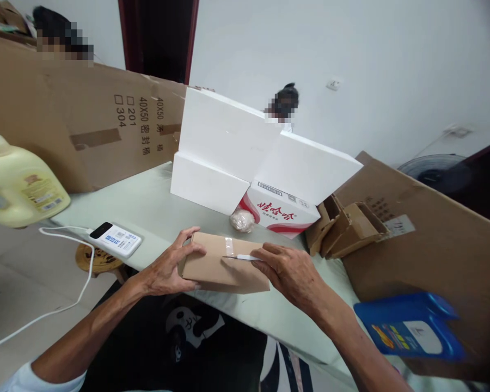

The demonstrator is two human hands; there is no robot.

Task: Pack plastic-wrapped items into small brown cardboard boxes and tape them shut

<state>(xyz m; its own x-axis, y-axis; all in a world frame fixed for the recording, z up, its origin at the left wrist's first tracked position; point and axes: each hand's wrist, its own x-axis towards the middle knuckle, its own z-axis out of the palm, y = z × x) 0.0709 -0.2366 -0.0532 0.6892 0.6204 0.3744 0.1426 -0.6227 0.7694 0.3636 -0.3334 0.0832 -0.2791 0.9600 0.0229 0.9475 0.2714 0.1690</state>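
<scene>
A small brown cardboard box (212, 267) lies at the table's near edge, with a strip of clear tape (228, 246) across its top. My left hand (173, 267) is closed around the box's left end, thumb and fingers on opposite sides. In my right hand (283, 267) is a slim white craft knife (247, 257), its thin pointed tip on or just above the box top beside the tape. Behind the box sits a crumpled ball of clear tape (242, 220).
White boxes (224, 130) stand stacked at the back, beside a red-and-white carton (283, 209). Large cardboard sheets flank the pale green table (155, 201). A yellow jug (24, 182) and a white power bank (115, 239) are left; a blue bottle (408, 326) is right. Two people are beyond.
</scene>
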